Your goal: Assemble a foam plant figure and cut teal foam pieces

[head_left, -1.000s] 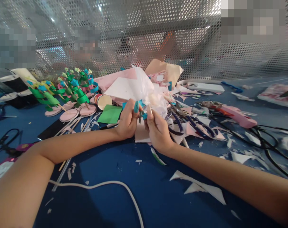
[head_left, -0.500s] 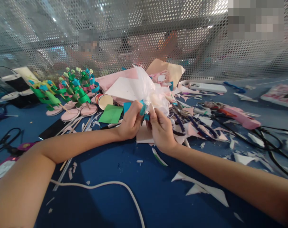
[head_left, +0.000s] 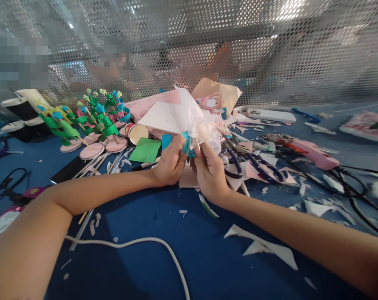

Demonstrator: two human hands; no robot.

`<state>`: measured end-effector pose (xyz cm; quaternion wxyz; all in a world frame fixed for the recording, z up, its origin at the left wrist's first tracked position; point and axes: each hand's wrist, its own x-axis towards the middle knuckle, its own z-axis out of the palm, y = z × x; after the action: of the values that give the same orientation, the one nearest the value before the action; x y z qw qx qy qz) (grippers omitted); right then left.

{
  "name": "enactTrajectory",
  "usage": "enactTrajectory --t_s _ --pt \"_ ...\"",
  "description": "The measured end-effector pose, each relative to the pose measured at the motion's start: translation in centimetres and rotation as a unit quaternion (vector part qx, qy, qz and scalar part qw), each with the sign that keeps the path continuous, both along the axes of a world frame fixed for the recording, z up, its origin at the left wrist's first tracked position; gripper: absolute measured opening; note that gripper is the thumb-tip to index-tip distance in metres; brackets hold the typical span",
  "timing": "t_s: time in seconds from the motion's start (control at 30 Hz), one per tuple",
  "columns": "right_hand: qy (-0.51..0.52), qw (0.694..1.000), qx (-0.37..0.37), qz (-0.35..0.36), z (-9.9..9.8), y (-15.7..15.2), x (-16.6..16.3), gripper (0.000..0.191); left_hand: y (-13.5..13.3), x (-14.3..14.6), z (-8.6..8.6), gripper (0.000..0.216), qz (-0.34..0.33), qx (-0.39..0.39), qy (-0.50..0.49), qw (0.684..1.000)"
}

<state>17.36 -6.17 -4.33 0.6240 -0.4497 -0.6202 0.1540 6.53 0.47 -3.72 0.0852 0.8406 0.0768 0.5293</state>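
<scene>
My left hand (head_left: 172,160) and my right hand (head_left: 210,171) meet in the middle of the view, fingers pinched. Between their fingertips is a small piece of blue paper (head_left: 191,154), mostly covered by the fingers. Just behind them lies a crumpled clear plastic bag (head_left: 204,127). A blue paper square (head_left: 166,141) and a green paper square (head_left: 145,150) lie beside my left hand. To the left stand several small paper trees with green spirals (head_left: 106,125) and blue stars, on round pink bases (head_left: 92,151).
Scissors with dark blue handles (head_left: 264,168) and a pink glue gun (head_left: 315,154) lie on the right among paper scraps (head_left: 264,246). A white cable (head_left: 145,240) crosses the blue table (head_left: 120,275). Behind rises a perforated metal screen (head_left: 182,37). A white phone (head_left: 272,115) lies near it.
Both hands stay almost in place, with small finger movements around the blue paper. The view shifts very slightly.
</scene>
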Motion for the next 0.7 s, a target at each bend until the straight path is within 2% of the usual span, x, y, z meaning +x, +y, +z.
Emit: enactTrajectory --t_s 0.13,0.37,0.6,0.7 --pt "-0.025 0.999 0.018 -0.027 0.32 -0.27 -0.12 0.027 0.01 0.02 -0.03 0.02 -0.011 0.0 -0.002 1.0" --pt "-0.052 0.998 0.036 -0.029 0.65 -0.58 -0.21 0.028 -0.26 -0.21 -0.02 0.017 0.005 -0.006 0.006 1.0" --pt "-0.063 0.997 0.038 -0.024 0.34 -0.64 -0.18 0.03 -0.01 -0.44 -0.43 0.014 0.029 0.044 0.009 0.999" --pt "-0.06 0.997 0.035 -0.029 0.27 -0.53 -0.21 0.028 -0.01 -0.35 -0.39 0.013 0.022 0.042 0.016 0.999"
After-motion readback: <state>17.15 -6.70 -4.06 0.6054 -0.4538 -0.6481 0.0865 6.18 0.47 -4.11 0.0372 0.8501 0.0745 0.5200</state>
